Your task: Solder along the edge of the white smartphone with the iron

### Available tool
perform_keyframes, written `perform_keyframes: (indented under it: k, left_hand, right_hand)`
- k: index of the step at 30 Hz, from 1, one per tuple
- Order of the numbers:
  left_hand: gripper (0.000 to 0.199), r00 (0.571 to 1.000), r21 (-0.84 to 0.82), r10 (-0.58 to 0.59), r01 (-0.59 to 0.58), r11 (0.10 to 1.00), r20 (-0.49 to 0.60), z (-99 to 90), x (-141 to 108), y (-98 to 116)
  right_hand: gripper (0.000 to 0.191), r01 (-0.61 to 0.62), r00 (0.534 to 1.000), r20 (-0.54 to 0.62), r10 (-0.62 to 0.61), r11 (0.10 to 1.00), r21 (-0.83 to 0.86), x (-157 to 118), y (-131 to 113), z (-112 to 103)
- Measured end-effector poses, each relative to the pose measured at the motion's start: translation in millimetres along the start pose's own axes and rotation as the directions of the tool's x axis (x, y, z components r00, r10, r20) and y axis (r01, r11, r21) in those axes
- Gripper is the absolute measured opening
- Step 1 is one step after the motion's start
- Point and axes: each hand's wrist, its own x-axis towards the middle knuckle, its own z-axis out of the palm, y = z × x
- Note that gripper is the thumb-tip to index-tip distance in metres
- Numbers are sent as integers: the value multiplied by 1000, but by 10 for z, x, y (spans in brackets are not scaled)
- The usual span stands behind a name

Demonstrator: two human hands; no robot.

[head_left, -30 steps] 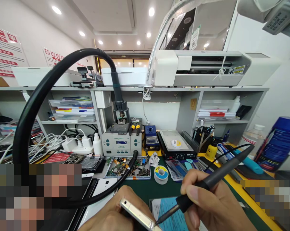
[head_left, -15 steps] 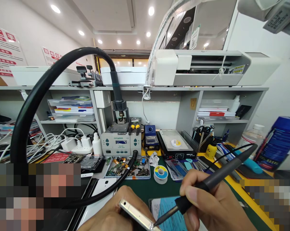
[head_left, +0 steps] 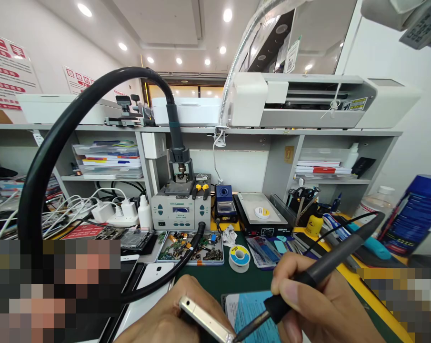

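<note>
My left hand (head_left: 175, 312) is wrapped round a thin gold-edged phone part (head_left: 204, 320), tilted, near the bottom of the view; its lower end is cut off by the frame. In my right hand (head_left: 311, 297) is a black soldering iron (head_left: 329, 255), its fingers closed round the grip. The iron's dark tip meets or nearly meets the part's lower right end. Beneath the tip lies a card with a blue printed sheet (head_left: 256, 312) on the green mat (head_left: 204, 284).
Beyond the hands are a solder spool (head_left: 239, 258), a tray of small circuit parts (head_left: 210, 255) and a grey rework station (head_left: 181, 212). A black hose (head_left: 53, 128) arches over the left side. A white phone (head_left: 149, 281) lies beside my left hand.
The view has shifted slightly. My right hand and the iron sit a little further right, with the tip still at the end of the phone part. Both grips are unchanged.
</note>
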Motion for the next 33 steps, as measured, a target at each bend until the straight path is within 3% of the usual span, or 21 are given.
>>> perform_keyframes:
  k: [6,10,16,21,27,33]
  left_hand:
    - [35,985,10,37,-39,999,169,-143,177,-149]
    - [34,979,15,36,-40,999,198,-174,152,-183]
    - [34,974,22,39,-45,999,225,-184,169,-206]
    - [32,974,31,16,-24,999,228,-176,170,-196]
    - [37,987,34,19,-25,999,158,-112,168,-84]
    - [30,997,104,-38,45,994,-68,47,-50,102]
  right_hand:
    - [44,-12,1000,24,12,1000,8,-2,9,-11]
    - [46,-3,1000,-11,3,1000,-12,-8,-5,9]
    - [42,-29,999,26,28,999,45,-6,-7,-8]
    - [41,-7,1000,-28,8,999,52,-1,-28,36]
    - [42,-8,1000,-25,9,998,68,-13,-35,35]
    - [46,26,999,-30,-25,999,45,-8,-37,47]
